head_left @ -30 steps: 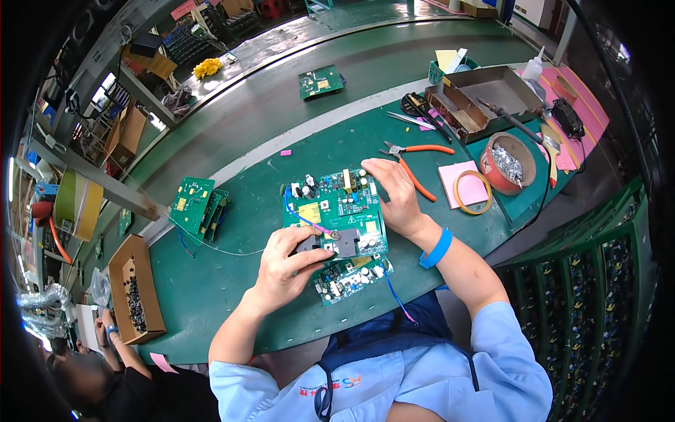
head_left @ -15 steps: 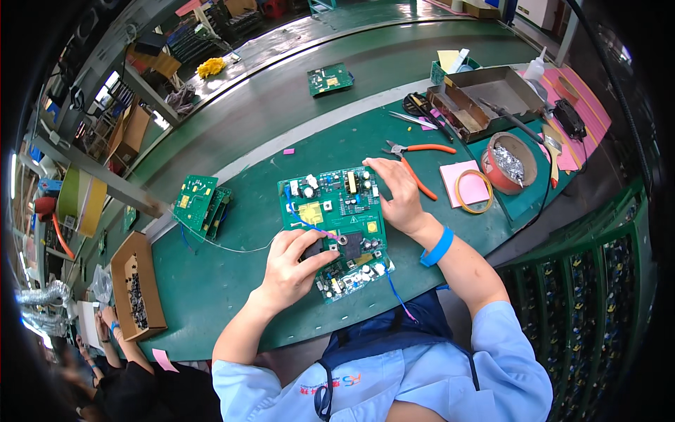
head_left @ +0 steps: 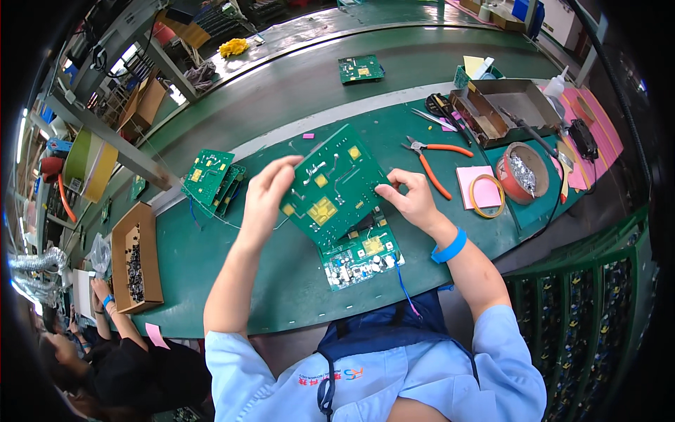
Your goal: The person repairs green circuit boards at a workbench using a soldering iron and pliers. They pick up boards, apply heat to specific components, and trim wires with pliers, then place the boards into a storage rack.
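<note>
A green circuit board (head_left: 344, 186) is tilted up in front of me, its solder side with yellow patches facing up. Along its left edge, my left hand (head_left: 266, 193) grips it with the fingers behind. At its right corner my right hand (head_left: 415, 202) is closed, thumb against the edge; its curled fingers are partly hidden. Beneath lies another circuit board (head_left: 369, 264) with components, on the green bench mat (head_left: 281, 299); its far part is covered. A blue wire (head_left: 403, 283) with a pink tip runs from this lower board toward my apron.
Left are stacked circuit boards (head_left: 209, 174) and a cardboard box (head_left: 155, 278) of small dark parts. Right lie orange-handled cutters (head_left: 436, 169), a tape ring (head_left: 485, 197) on pink notes and a red bowl (head_left: 508, 179). Behind, a board (head_left: 362, 69) rests on the conveyor. A co-worker's arm (head_left: 119, 320) is lower left.
The upper board, which lay component side up between my hands, is now raised and turned over, uncovering part of the lower board. My left hand moved up and left. The whole view shifted slightly.
</note>
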The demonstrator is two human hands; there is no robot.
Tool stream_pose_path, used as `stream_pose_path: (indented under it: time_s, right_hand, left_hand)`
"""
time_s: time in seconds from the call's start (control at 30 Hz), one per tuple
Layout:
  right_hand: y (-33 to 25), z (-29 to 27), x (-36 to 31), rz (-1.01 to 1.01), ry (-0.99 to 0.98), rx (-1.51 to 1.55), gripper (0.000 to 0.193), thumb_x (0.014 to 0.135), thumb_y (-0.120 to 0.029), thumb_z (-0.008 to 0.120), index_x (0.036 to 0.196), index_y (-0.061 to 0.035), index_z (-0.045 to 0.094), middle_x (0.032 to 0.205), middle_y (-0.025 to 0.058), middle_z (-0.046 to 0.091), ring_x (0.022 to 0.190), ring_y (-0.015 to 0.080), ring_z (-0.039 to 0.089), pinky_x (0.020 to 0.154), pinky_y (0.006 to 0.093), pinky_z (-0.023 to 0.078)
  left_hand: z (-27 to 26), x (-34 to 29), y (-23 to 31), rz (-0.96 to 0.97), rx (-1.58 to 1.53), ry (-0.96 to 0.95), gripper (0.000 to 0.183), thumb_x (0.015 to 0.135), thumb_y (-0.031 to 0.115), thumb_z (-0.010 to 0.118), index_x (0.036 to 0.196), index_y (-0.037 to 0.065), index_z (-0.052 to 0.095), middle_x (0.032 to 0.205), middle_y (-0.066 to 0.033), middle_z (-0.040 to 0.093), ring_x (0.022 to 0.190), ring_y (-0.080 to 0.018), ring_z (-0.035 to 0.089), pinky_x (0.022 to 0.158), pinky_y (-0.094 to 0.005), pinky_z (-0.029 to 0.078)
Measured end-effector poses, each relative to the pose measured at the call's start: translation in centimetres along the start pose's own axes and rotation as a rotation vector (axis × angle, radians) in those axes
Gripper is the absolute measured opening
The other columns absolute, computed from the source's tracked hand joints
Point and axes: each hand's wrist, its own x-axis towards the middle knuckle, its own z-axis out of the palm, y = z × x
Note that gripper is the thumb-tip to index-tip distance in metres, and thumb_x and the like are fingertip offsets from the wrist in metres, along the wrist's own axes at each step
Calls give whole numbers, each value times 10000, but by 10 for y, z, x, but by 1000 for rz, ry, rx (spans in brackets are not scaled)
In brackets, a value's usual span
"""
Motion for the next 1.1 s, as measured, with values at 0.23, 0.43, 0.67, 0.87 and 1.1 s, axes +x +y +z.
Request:
stream_pose_path:
  time_s: [0.23,0.43,0.67,0.87,1.1]
  right_hand:
    - [14,0,-4,253,-150,341,347,827,-280,498,594,-23,498,509,-52,384,489,26,326,425,200,258]
    - [9,-2,-4,310,-171,363,381,856,-311,424,617,-25,504,540,-28,423,481,39,344,437,189,269]
    - [14,1,-4,346,-174,375,369,856,-306,429,641,-23,526,559,-32,453,482,33,339,435,184,270]
    - [20,3,-6,377,-176,389,351,853,-286,441,627,-28,514,549,-41,437,478,26,329,429,187,268]
    - [18,6,-6,369,-170,410,348,848,-281,455,611,-33,515,520,-55,402,467,16,311,414,190,249]
  left_hand:
    - [4,31,-46,-439,-609,-17,334,843,297,442,964,0,536,837,-43,582,736,-95,549,649,-233,434]
    - [11,41,-59,-521,-682,-8,334,837,302,455,958,0,532,853,-57,577,757,-109,549,684,-253,435]
    - [11,42,-64,-560,-686,20,345,839,301,452,963,-14,523,856,-68,576,767,-116,552,696,-260,439]
    - [8,40,-61,-547,-732,37,384,859,307,393,1002,-31,508,927,-95,565,826,-150,552,729,-282,447]
    - [0,36,-59,-528,-774,-35,389,865,283,358,1052,-33,484,974,-116,559,883,-179,552,760,-318,450]
